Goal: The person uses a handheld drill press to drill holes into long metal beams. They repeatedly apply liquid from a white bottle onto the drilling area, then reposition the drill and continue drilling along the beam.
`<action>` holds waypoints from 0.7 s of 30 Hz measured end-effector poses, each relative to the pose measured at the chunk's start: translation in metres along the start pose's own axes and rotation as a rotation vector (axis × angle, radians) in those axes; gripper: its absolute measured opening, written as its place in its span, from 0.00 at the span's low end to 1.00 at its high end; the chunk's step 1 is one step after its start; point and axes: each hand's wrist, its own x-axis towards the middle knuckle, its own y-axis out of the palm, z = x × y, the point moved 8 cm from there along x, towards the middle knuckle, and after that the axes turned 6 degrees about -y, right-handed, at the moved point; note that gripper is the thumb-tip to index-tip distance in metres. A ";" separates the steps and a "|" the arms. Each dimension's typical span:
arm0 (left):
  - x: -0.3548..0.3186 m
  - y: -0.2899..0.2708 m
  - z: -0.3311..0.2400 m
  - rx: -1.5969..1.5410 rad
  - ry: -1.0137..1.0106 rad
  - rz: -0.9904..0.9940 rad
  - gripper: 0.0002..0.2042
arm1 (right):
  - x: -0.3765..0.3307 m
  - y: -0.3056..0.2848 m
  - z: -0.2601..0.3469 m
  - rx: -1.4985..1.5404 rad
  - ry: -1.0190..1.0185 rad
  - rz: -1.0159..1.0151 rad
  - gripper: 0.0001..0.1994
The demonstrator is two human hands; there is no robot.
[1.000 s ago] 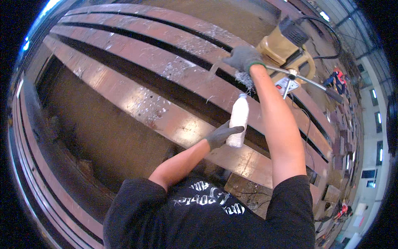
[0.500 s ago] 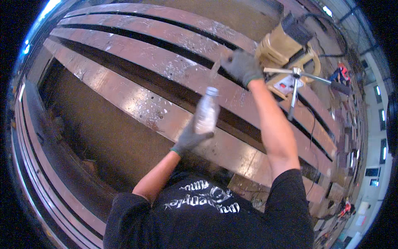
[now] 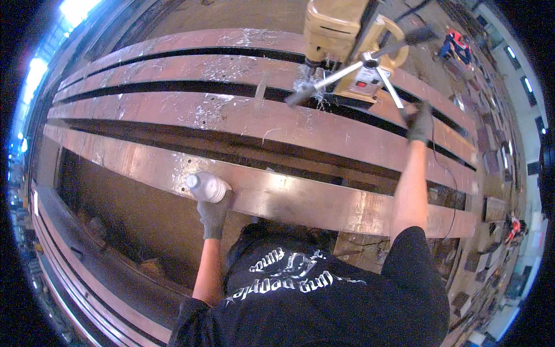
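My left hand (image 3: 214, 218), in a grey glove, is wrapped round a clear plastic bottle (image 3: 209, 186) with whitish contents. The bottle's capped end points up and to the left, above the nearest steel beam (image 3: 277, 194). Gloved too, my right hand (image 3: 417, 120) is closed round the end of one spoke of the three-spoked feed handle (image 3: 370, 59). That handle belongs to a beige magnetic drill (image 3: 334, 29) standing on the farther beams. Curly metal shavings (image 3: 318, 92) hang about its drilling end. A narrow, pale upright piece (image 3: 260, 88) stands left of the drill; its kind is unclear.
Several long reddish-brown beams (image 3: 156, 113) lie side by side with dark gaps between them, scattered with shavings and pierced by small holes. A cable (image 3: 444, 165) trails across their right end. A person in red and dark clothing (image 3: 457, 45) is at the far right.
My right hand has gone from beside the narrow pale piece to the drill's feed handle and closed on it. My left hand has carried the bottle leftward. The whole view has shifted.
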 end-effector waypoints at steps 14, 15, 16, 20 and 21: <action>-0.063 -0.027 -0.021 0.059 -0.026 -0.110 0.46 | -0.109 0.197 0.002 -0.521 -0.132 0.639 0.30; -0.069 -0.029 -0.024 0.044 -0.042 -0.123 0.47 | -0.112 0.197 0.004 -0.517 -0.142 0.669 0.30; -0.073 -0.035 -0.019 -0.001 0.019 -0.174 0.47 | -0.115 0.197 0.004 -0.510 -0.148 0.700 0.30; -0.105 -0.050 0.011 -0.148 0.075 -0.269 0.44 | -0.130 0.192 0.007 -0.523 -0.176 0.751 0.29; -0.114 -0.050 0.010 -0.180 0.048 -0.266 0.43 | -0.123 0.188 0.002 -0.587 -0.183 0.728 0.28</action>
